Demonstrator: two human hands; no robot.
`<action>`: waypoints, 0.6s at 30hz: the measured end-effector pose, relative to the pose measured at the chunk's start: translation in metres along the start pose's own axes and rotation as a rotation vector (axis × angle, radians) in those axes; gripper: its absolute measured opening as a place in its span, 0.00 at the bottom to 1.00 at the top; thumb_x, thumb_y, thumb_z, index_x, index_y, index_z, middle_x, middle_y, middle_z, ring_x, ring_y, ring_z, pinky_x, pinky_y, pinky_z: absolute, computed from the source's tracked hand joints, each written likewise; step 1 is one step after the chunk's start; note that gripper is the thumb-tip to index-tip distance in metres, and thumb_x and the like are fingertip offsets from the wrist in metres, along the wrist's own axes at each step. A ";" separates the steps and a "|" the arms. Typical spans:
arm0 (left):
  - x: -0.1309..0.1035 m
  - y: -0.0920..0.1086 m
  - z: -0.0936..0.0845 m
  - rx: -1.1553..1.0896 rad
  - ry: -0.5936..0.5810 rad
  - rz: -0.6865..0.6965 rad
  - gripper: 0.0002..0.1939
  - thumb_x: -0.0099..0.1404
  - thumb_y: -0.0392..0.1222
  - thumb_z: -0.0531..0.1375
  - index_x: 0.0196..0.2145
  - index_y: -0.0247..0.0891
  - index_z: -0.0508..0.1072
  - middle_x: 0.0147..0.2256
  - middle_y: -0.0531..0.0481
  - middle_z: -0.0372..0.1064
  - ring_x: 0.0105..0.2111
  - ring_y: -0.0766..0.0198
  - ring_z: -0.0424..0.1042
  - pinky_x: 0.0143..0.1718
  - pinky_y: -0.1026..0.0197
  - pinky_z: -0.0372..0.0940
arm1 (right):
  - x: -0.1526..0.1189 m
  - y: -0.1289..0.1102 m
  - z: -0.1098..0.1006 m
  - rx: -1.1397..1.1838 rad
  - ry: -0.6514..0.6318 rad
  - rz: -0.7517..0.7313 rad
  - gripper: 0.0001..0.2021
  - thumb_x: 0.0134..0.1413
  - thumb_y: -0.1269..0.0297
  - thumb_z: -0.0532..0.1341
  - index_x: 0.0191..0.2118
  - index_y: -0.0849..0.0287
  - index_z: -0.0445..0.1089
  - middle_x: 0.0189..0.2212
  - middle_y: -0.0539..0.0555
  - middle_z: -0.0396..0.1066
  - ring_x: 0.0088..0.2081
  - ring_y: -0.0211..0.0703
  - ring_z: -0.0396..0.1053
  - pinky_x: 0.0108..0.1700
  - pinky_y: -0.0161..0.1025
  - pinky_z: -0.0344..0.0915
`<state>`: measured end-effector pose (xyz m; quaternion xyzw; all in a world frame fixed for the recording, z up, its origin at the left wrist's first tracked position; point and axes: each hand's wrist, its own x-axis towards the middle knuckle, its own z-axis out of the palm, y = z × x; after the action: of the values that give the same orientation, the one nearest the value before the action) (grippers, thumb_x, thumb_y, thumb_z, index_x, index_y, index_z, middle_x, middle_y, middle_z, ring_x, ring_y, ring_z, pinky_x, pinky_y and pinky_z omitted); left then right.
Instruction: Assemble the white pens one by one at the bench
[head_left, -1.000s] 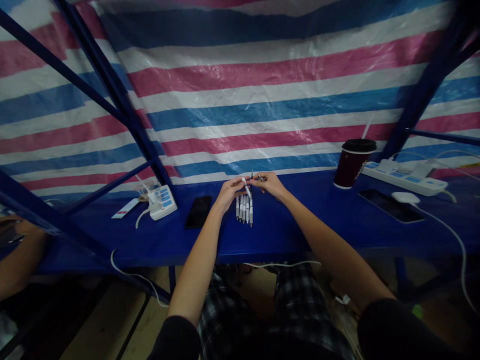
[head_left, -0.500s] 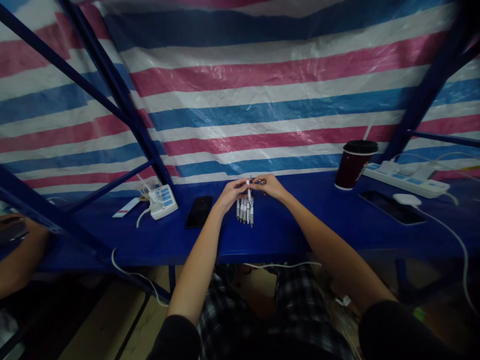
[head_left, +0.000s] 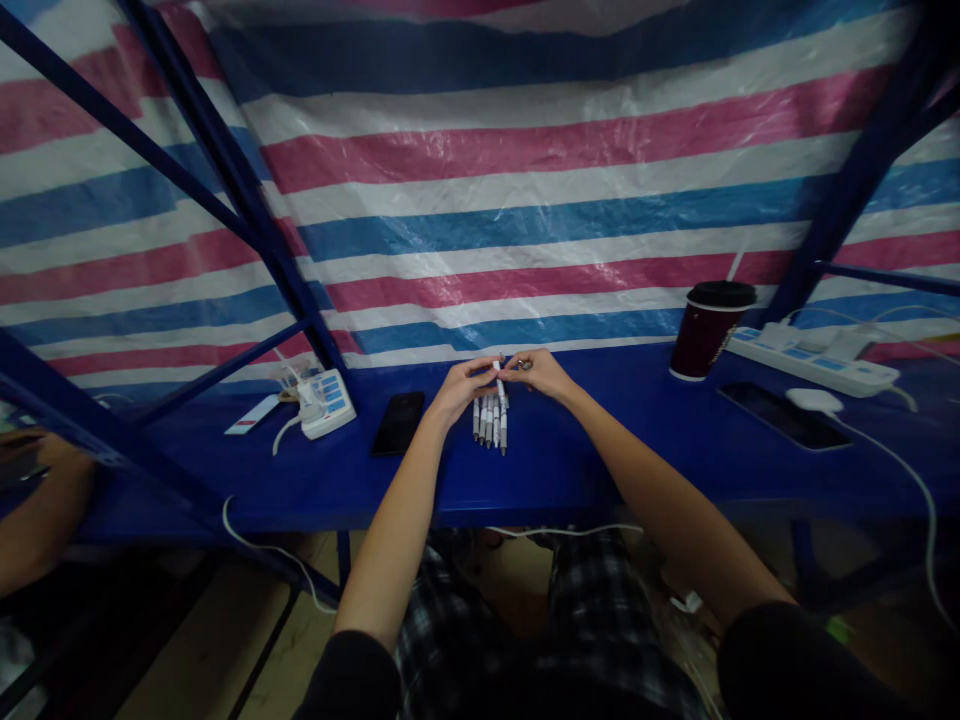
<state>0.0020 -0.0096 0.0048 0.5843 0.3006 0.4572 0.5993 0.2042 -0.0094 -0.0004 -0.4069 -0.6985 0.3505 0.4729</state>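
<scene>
Several white-and-grey pens (head_left: 488, 424) lie side by side on the blue table (head_left: 600, 470), their grey tips toward me. Above their far ends, my left hand (head_left: 462, 386) pinches a white pen (head_left: 500, 378) from the left. My right hand (head_left: 538, 371) meets it from the right, its fingertips closed on the same pen near the top. A small dark item shows at the right fingers, too small to make out.
A black phone (head_left: 398, 423) and a power strip (head_left: 328, 403) lie left. On the right are a dark cup with a straw (head_left: 705, 332), another phone (head_left: 780, 414), a white charger (head_left: 814, 400) and a long power strip (head_left: 814, 362). Another person's arm (head_left: 56, 500) is far left.
My hands have barely moved. The pen between them has shifted slightly, and the other person's hand at far left has moved a little.
</scene>
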 end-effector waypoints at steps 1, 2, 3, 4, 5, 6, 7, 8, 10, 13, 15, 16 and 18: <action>0.000 0.000 0.000 -0.002 -0.002 0.000 0.19 0.57 0.37 0.73 0.47 0.37 0.82 0.45 0.42 0.76 0.44 0.57 0.75 0.47 0.53 0.71 | 0.000 0.000 0.000 0.002 -0.003 -0.001 0.22 0.43 0.44 0.72 0.30 0.61 0.77 0.13 0.44 0.60 0.17 0.35 0.56 0.21 0.35 0.52; 0.000 0.000 -0.001 -0.004 -0.006 -0.002 0.19 0.57 0.37 0.72 0.47 0.37 0.82 0.45 0.42 0.76 0.44 0.57 0.75 0.48 0.53 0.71 | 0.000 0.000 0.000 0.002 -0.005 -0.002 0.22 0.43 0.44 0.72 0.30 0.61 0.77 0.13 0.44 0.60 0.17 0.35 0.56 0.21 0.35 0.52; 0.001 -0.001 -0.001 -0.004 -0.008 -0.003 0.19 0.57 0.37 0.72 0.47 0.37 0.82 0.45 0.42 0.76 0.44 0.57 0.75 0.48 0.54 0.71 | 0.001 0.001 0.000 0.002 -0.005 -0.003 0.22 0.43 0.44 0.72 0.30 0.61 0.77 0.13 0.45 0.60 0.17 0.35 0.56 0.21 0.35 0.52; 0.001 -0.001 -0.001 -0.003 -0.009 -0.005 0.19 0.57 0.36 0.72 0.47 0.37 0.82 0.45 0.42 0.76 0.44 0.57 0.75 0.47 0.54 0.71 | 0.001 0.001 0.000 0.002 -0.003 -0.005 0.22 0.42 0.44 0.72 0.30 0.61 0.77 0.13 0.44 0.60 0.17 0.35 0.56 0.21 0.35 0.52; 0.001 -0.001 -0.001 -0.002 -0.010 -0.007 0.19 0.57 0.36 0.72 0.47 0.37 0.82 0.45 0.42 0.76 0.45 0.57 0.75 0.47 0.54 0.71 | 0.001 0.001 0.000 0.002 -0.001 -0.007 0.22 0.42 0.44 0.72 0.30 0.61 0.77 0.13 0.44 0.60 0.17 0.35 0.56 0.21 0.35 0.52; 0.001 -0.001 -0.001 -0.001 -0.010 -0.007 0.19 0.57 0.36 0.72 0.47 0.37 0.82 0.45 0.42 0.76 0.45 0.57 0.75 0.47 0.54 0.71 | 0.001 0.002 0.000 0.000 0.000 -0.010 0.22 0.43 0.44 0.72 0.30 0.61 0.77 0.13 0.44 0.60 0.17 0.35 0.56 0.21 0.35 0.52; 0.001 -0.001 -0.001 -0.001 -0.009 -0.008 0.19 0.57 0.36 0.72 0.47 0.37 0.82 0.46 0.42 0.76 0.45 0.57 0.75 0.47 0.54 0.72 | 0.001 0.002 0.000 -0.002 0.001 -0.013 0.22 0.43 0.44 0.72 0.30 0.61 0.77 0.13 0.44 0.60 0.17 0.35 0.56 0.21 0.35 0.52; 0.001 -0.001 -0.001 -0.002 -0.007 -0.008 0.18 0.57 0.36 0.72 0.47 0.37 0.82 0.46 0.42 0.76 0.45 0.57 0.75 0.46 0.54 0.72 | 0.001 0.002 0.000 -0.004 0.001 -0.014 0.22 0.43 0.44 0.72 0.30 0.61 0.77 0.13 0.45 0.60 0.17 0.35 0.56 0.21 0.35 0.52; 0.002 -0.001 -0.002 -0.002 -0.008 -0.011 0.18 0.57 0.36 0.71 0.47 0.38 0.82 0.45 0.42 0.76 0.44 0.57 0.75 0.46 0.53 0.72 | 0.001 0.002 0.000 -0.008 -0.001 -0.013 0.22 0.43 0.44 0.72 0.30 0.61 0.77 0.14 0.45 0.60 0.17 0.35 0.57 0.21 0.35 0.52; 0.002 -0.002 -0.002 -0.001 -0.009 -0.013 0.18 0.58 0.35 0.71 0.47 0.38 0.82 0.44 0.42 0.76 0.44 0.57 0.75 0.46 0.53 0.71 | 0.001 0.000 -0.001 -0.016 -0.007 -0.002 0.21 0.43 0.45 0.72 0.30 0.61 0.77 0.14 0.46 0.61 0.17 0.35 0.57 0.22 0.35 0.52; 0.002 -0.002 -0.002 0.000 -0.010 -0.014 0.18 0.58 0.35 0.71 0.47 0.38 0.82 0.44 0.43 0.76 0.44 0.57 0.75 0.47 0.53 0.71 | 0.000 -0.001 -0.001 -0.024 -0.009 0.003 0.21 0.44 0.45 0.72 0.30 0.61 0.77 0.14 0.46 0.61 0.17 0.36 0.57 0.22 0.36 0.52; 0.002 -0.002 -0.002 0.002 -0.009 -0.016 0.18 0.58 0.35 0.71 0.47 0.38 0.82 0.45 0.43 0.76 0.44 0.57 0.75 0.47 0.53 0.71 | 0.000 -0.001 -0.001 -0.027 -0.009 0.004 0.21 0.44 0.45 0.72 0.30 0.61 0.77 0.13 0.45 0.60 0.17 0.36 0.57 0.22 0.35 0.52; 0.002 -0.002 -0.002 0.006 -0.007 -0.020 0.18 0.58 0.35 0.71 0.47 0.38 0.82 0.45 0.43 0.76 0.44 0.58 0.75 0.46 0.54 0.71 | 0.000 -0.001 -0.001 -0.026 -0.006 0.003 0.22 0.43 0.44 0.72 0.31 0.61 0.77 0.13 0.45 0.60 0.17 0.35 0.57 0.22 0.35 0.51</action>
<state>0.0012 -0.0073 0.0032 0.5847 0.3056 0.4485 0.6030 0.2047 -0.0097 0.0005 -0.4131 -0.7038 0.3432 0.4651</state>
